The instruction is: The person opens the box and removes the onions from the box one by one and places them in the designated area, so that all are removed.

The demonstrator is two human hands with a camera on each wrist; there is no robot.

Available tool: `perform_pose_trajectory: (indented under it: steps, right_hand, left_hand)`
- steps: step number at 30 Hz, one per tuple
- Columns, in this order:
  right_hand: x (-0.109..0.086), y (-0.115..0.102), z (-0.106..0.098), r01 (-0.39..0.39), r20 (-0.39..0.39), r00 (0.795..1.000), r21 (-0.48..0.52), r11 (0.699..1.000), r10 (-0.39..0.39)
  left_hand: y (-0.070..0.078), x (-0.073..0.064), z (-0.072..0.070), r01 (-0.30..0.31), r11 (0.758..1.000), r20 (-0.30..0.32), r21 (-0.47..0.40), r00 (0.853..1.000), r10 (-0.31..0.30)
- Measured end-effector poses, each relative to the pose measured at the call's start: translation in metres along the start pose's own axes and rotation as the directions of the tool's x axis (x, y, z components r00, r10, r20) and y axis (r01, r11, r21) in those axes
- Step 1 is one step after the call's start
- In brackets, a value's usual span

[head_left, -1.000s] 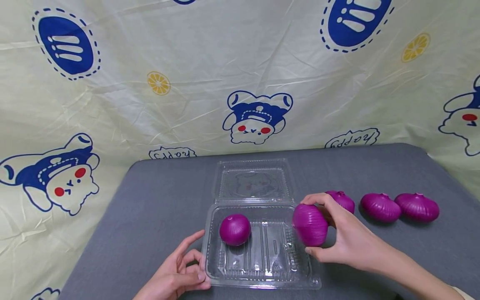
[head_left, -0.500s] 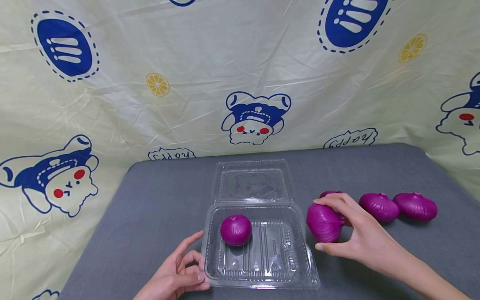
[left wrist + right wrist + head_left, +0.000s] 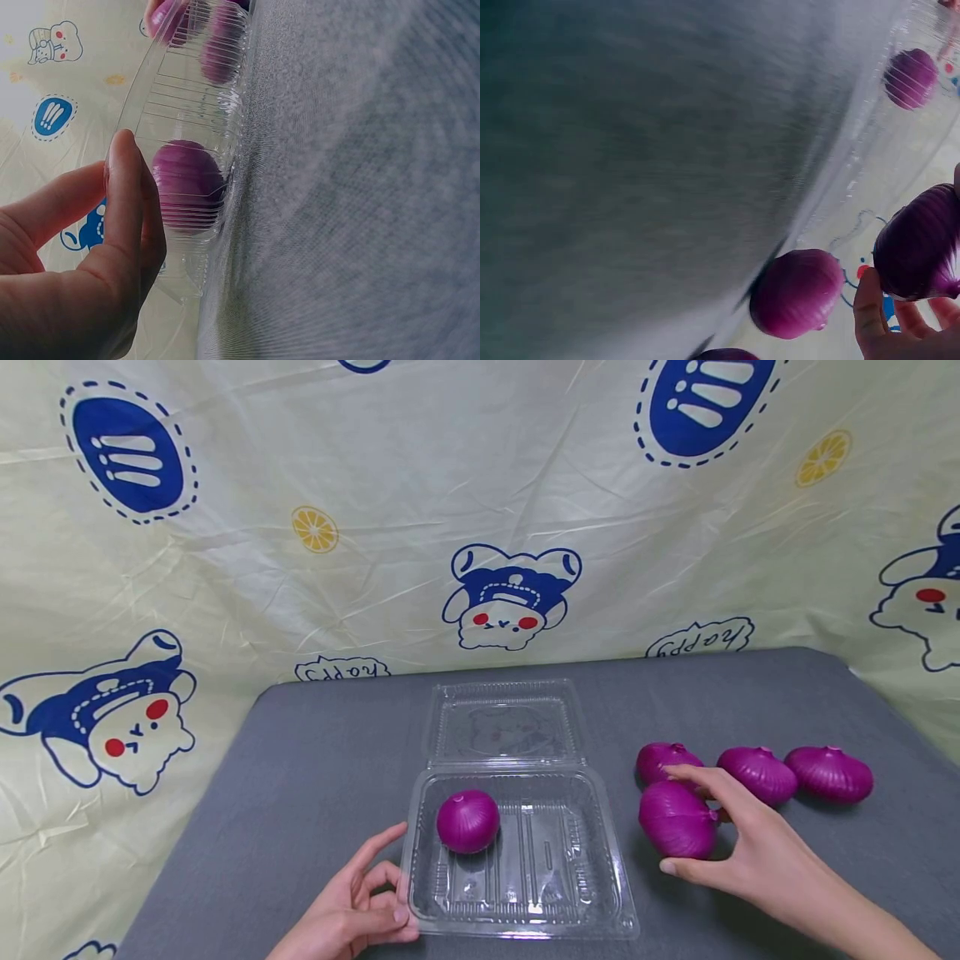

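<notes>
My right hand (image 3: 738, 843) holds a purple onion (image 3: 677, 820) between thumb and fingers, to the right of a clear plastic box (image 3: 525, 927). In the right wrist view this onion (image 3: 916, 244) is raised off the table. Inside the box, toward its left side, sits another onion (image 3: 467, 822). At the box's left rim is my left hand (image 3: 352, 902); in the left wrist view its thumb and fingers (image 3: 124, 195) pinch the rim. The box's lid (image 3: 506, 722) lies folded back behind it.
Behind the held onion an onion (image 3: 660, 762) stands on the grey table (image 3: 337, 752), partly hidden. Two more onions (image 3: 757, 774) (image 3: 830, 774) sit to its right. A printed cloth (image 3: 390, 585) hangs behind the table.
My right hand has carried the held onion rightward, from over the box's right edge to beside the box. The left hand and the onion in the box stay about where they were.
</notes>
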State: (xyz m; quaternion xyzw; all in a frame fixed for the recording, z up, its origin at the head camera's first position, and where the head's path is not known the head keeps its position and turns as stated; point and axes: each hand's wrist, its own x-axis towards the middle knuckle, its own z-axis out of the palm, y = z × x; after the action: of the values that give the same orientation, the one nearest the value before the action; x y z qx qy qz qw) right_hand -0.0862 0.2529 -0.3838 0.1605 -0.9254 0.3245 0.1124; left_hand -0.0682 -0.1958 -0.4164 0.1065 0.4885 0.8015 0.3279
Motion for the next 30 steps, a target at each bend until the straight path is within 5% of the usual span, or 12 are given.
perform_pose_trajectory:
  steps: [16, 24, 30]
  right_hand:
    - [-0.012, 0.033, -0.004, 0.102, 0.072, 0.993, -0.180, 0.978, -0.091]
    - [-0.013, 0.050, 0.000, 0.149, 0.046, 0.989, -0.158, 0.976, -0.143]
    - [-0.014, 0.052, -0.001, 0.110, 0.049, 0.993, -0.138, 0.984, -0.104]
  left_hand:
    - [-0.002, 0.000, -0.002, -0.032, 0.999, 0.024, 0.000, 0.999, 0.032]
    - [-0.001, 0.000, -0.002, -0.016, 1.000, 0.012, 0.003, 1.000, 0.016]
    - [-0.001, 0.000, -0.002, -0.030, 1.000, 0.026, 0.000, 0.999, 0.030]
